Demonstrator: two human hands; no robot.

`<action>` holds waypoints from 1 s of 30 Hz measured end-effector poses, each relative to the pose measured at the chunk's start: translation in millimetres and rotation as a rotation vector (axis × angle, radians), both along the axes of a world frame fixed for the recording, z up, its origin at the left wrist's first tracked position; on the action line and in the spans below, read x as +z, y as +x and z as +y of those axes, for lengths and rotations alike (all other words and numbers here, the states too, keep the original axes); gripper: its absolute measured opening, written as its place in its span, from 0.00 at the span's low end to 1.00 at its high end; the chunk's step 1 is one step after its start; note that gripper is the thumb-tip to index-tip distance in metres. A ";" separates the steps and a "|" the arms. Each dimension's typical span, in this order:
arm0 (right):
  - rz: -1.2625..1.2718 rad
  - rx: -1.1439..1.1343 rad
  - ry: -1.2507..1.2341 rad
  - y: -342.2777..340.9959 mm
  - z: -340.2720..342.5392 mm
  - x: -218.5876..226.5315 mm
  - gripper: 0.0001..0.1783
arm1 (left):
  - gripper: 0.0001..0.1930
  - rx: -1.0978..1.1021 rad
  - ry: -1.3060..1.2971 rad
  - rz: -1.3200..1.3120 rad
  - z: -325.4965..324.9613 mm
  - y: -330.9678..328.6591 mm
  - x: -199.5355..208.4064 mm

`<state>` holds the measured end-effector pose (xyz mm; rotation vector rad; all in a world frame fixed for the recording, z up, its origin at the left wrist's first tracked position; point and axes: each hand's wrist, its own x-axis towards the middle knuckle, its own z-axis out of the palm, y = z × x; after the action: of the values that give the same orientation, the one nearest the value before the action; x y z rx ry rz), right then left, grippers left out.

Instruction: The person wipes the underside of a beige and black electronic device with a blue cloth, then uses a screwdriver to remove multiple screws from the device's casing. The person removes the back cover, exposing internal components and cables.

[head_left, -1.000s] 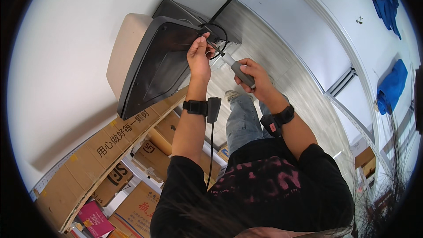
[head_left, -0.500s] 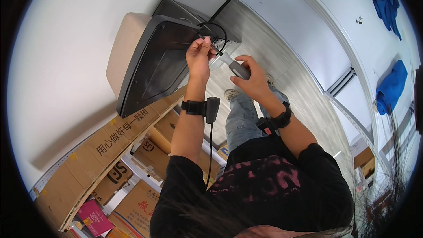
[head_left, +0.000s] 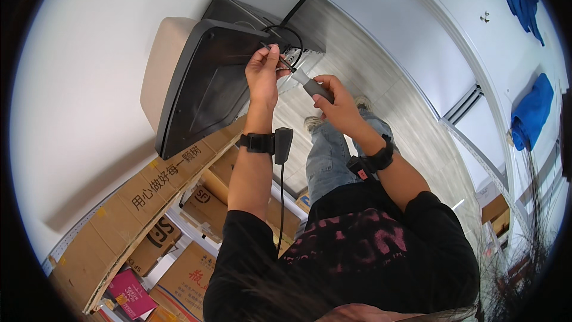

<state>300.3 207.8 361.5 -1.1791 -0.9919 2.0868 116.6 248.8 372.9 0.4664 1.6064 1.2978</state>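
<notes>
A screwdriver (head_left: 302,77) with a grey handle points up and left at the edge of a tilted black panel (head_left: 205,83). My right hand (head_left: 338,104) is closed around its handle, thumb on the near side. My left hand (head_left: 262,74) pinches the shaft close to the panel's upper right edge. The screwdriver's tip and whatever it meets are partly hidden by my left fingers. Behind the panel is a beige rounded body (head_left: 164,71). A black cable (head_left: 301,39) loops just beyond my left hand.
A dark box-shaped unit (head_left: 229,9) stands behind the panel. Below lies a cardboard-edged shelf (head_left: 113,250) over several cartons (head_left: 187,274) and a pink box (head_left: 131,295). White framed panels (head_left: 393,30) line the right side, with blue cloths (head_left: 532,110) there. A cable hangs from my left wrist strap (head_left: 259,142).
My right fingers have closed more fully around the screwdriver handle. Both hands, the screwdriver and the panel appear slightly further up and left in view.
</notes>
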 end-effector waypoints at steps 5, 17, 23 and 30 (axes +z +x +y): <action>-0.301 -0.062 0.533 -2.5 -5.0 -1.2 0.23 | 0.09 0.054 0.010 -0.034 2.1 -0.2 -4.7; 0.030 0.028 -0.033 2.8 15.2 -13.7 0.21 | 0.11 -0.022 0.011 -0.056 3.7 -0.1 1.5; -0.155 -0.028 0.321 -4.9 6.6 -32.6 0.22 | 0.09 0.012 -0.017 -0.031 5.1 0.0 -1.4; -0.401 0.018 0.530 -2.8 9.8 -13.6 0.26 | 0.08 -0.004 -0.013 0.007 5.0 -3.4 -3.2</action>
<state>297.6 217.5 347.8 -1.3133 -1.6179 1.4742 113.1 253.8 369.7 0.4665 1.6186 1.2835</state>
